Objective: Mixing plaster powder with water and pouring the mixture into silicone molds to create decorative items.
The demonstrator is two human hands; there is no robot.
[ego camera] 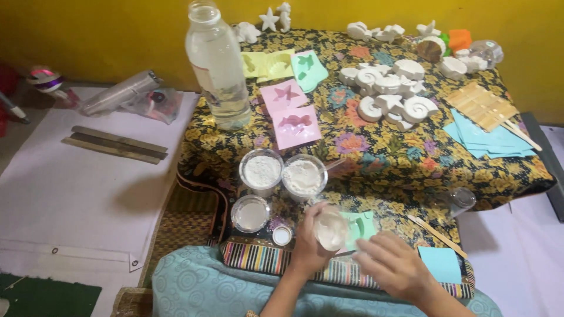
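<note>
Nearest the camera, the right hand (395, 265) rests with fingers loosely curled, palm down, over the lower edge of a mint-green mould (362, 226) on the desk (376, 158); whether the fingertips actually press the mould is hard to tell. Just beside it, the left hand (309, 243) wraps its fingers around a small clear cup (331, 228), thumb and fingers closed on its wall, holding it tilted above the mould. Two cups of white powder (282, 173) stand behind, touching each other, with one shallower cup (250, 213) and one small white cap (282, 235) to their left. Two pink moulds (291, 114) lie beyond, beside one tall clear bottle (218, 64).
</note>
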